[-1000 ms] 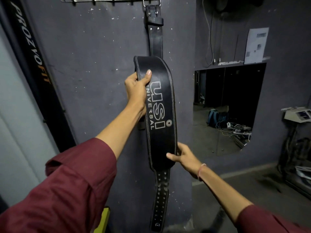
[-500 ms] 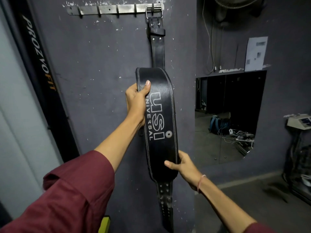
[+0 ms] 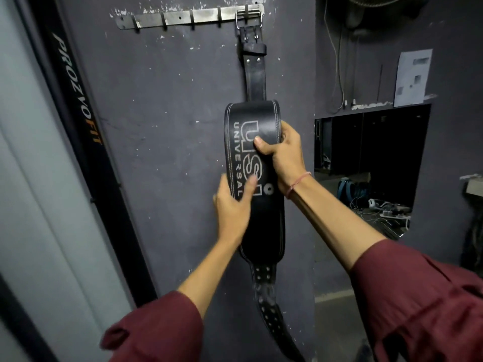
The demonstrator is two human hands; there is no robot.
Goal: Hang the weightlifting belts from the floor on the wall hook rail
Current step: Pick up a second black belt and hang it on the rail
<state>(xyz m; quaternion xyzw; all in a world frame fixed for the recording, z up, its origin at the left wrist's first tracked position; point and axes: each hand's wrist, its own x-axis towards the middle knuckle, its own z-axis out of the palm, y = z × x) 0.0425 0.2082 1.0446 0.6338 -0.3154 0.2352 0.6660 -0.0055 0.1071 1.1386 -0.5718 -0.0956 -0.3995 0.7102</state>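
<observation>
Head camera shows us, from the left, a bare steel hook rail (image 3: 180, 18) on the grey wall (image 3: 156, 126), our left hand (image 3: 231, 207) pinching the left edge of the wide black stitched-leather weightlifting belt (image 3: 266, 226), thumb on its face, and our right hand (image 3: 283, 158) clamped round its right edge higher up; the belt hangs by its steel buckle (image 3: 248, 18) from the rail's rightmost hook. We judge it thick, stiff and fairly heavy, not fragile, best held by those broad middle edges. Half a second earlier our left hand gripped high and our right low; they have swapped.
</observation>
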